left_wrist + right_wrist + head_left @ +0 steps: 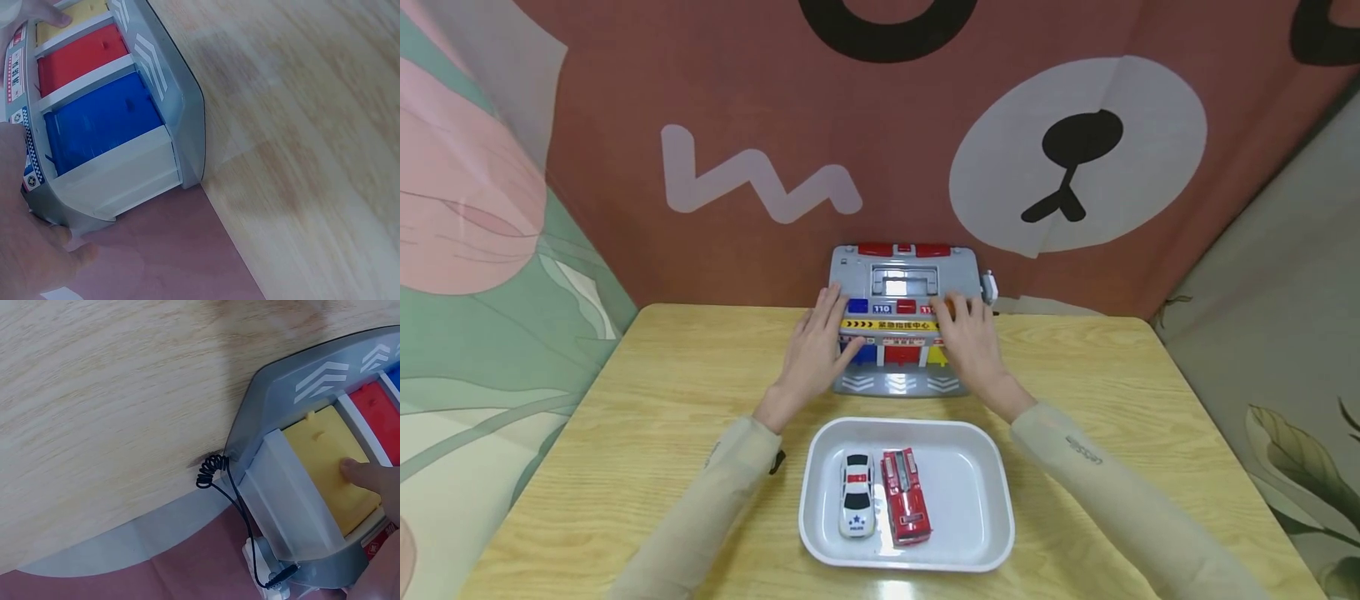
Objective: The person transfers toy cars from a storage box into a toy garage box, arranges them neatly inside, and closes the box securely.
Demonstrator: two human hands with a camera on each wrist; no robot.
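Note:
A grey toy garage (891,325) stands upright at the back of the table, with blue, red and yellow doors in front. My left hand (811,346) holds its left side, the fingers on the side and roof edge and the thumb at the front. On the opposite side, my right hand (976,346) grips the roof's right edge with bent fingers. In the right wrist view the right thumb touches the yellow door (322,447). The left wrist view shows the blue door (103,122) down. Some fingertips are hidden.
A white tray (973,492) sits in front of the garage, holding a white police car (857,500) and a red fire truck (907,504). A coiled black cord (214,470) hangs at the garage's right side. Behind the table is a printed curtain (902,142).

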